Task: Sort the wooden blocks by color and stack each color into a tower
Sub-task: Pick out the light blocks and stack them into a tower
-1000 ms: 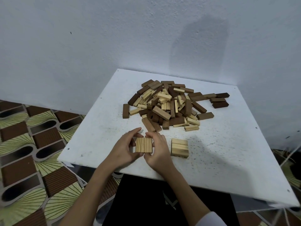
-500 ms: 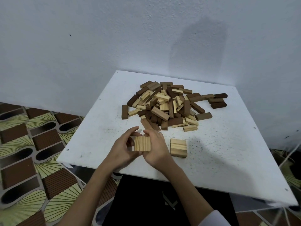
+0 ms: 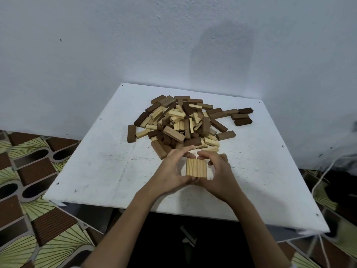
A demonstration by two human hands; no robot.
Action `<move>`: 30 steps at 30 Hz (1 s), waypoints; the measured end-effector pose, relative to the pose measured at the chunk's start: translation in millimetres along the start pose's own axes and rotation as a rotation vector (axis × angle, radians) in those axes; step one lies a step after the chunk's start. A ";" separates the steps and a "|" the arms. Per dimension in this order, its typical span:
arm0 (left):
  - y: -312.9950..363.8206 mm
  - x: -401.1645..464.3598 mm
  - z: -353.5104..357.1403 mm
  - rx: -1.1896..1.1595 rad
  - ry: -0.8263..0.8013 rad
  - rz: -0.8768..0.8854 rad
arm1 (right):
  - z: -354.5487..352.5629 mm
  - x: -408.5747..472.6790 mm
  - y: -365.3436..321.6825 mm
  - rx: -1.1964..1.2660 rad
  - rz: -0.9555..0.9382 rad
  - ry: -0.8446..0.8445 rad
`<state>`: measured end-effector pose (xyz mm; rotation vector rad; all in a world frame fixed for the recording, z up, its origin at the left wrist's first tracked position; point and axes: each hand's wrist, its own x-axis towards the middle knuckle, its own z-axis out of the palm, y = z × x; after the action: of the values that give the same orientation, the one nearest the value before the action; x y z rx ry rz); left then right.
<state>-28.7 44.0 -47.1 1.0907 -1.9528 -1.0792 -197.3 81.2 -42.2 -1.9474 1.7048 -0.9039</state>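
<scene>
I see my left hand (image 3: 170, 176) and my right hand (image 3: 220, 177) close together over the near middle of the white desk (image 3: 92, 171). Both hands curl around a small bunch of light blocks (image 3: 196, 168). The blocks sit side by side, flat, like a little square. My left thumb and fingers pinch the left side and the near edge. My right fingers (image 3: 205, 154) bend over the far right corner, and my right thumb is at the near edge. The fingertips of both hands almost meet just past the bunch. I cannot tell if the bunch rests on something under it, because my hands hide that part.

Just behind my hands is the big pile of blocks (image 3: 183, 125). Light and dark ones are all mixed up in it. One dark block (image 3: 131, 133) lies alone at the left of the pile. A few dark blocks (image 3: 242, 118) lie at the far right, a bit apart from the pile.

Past the desk is a pale wall (image 3: 116, 45). At the left is a floor (image 3: 29, 171) with brown and green shapes.
</scene>
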 end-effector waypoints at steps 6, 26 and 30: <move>-8.6 -4.3 12.1 -0.009 0.000 -0.015 | 10.4 -4.8 15.4 0.042 0.024 0.014; -20.2 -5.1 16.5 -0.081 -0.033 -0.096 | 10.7 -11.9 27.6 0.239 0.049 0.006; -20.8 -5.5 16.8 -0.095 -0.015 -0.093 | 11.1 -12.0 29.9 0.247 0.044 0.019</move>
<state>-32.8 48.0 -73.8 1.1335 -1.8575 -1.2205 -211.7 86.3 -72.6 -1.7384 1.5567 -1.0651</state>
